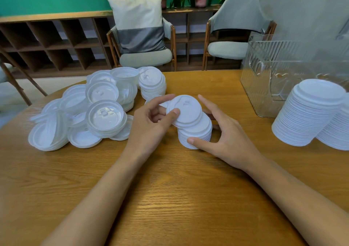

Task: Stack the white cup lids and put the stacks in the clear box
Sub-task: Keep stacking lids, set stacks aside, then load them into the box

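A short stack of white cup lids (198,133) stands at the table's middle. My left hand (151,123) pinches one white lid (186,111), tilted, just above that stack. My right hand (222,138) cups the stack from the right, thumb on its lower front edge and index finger stretched out behind it. A loose heap of white lids (81,113) lies to the left. Two tall stacks of lids (309,117) stand at the right, in front of the clear box (264,72).
The wooden table (170,198) carries everything. A smaller lid stack (152,83) sits behind the heap. Two chairs (143,56) and a low wooden shelf with plants are beyond the table's far edge.
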Available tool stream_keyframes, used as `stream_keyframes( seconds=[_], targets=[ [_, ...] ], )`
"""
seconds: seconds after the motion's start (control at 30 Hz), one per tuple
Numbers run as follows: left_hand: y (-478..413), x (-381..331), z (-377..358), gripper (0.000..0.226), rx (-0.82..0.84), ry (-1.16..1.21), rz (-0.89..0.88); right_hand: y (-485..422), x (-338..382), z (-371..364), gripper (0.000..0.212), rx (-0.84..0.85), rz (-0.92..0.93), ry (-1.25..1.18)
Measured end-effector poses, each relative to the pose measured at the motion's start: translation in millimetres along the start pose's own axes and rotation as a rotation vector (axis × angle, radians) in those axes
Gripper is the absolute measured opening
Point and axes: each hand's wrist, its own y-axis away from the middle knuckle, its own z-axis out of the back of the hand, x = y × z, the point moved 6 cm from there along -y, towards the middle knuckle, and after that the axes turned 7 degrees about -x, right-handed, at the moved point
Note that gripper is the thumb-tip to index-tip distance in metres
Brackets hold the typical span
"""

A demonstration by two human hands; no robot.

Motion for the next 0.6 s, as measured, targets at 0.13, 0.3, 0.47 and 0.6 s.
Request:
stream_keyframes(
  seconds=[0.13, 0.3, 0.47, 0.6],
  targets=[
    [3.1, 7.0, -6.4, 0.022, 0.028, -0.149, 0.010, 0.0, 0.2, 0.1, 0.096, -0.010, 0.044, -0.004],
    [6.4, 8.2, -7.3, 0.035, 0.026, -0.361, -0.071, 0.1, -0.8, 1.0, 0.084, -0.022, 0.065, 0.053],
    [7.8, 7.3, -12.8, 0.056, 0.175, -0.308, -0.060, 0.6, -0.9, 0.9, 0.084, -0.020, 0.066, 0.048],
    [11.4, 2.2, -15.9, 0.053, 0.170, -0.268, -0.069, -0.3, -1.0, -0.2, 0.094, -0.002, 0.035, 0.022]
  ],
)
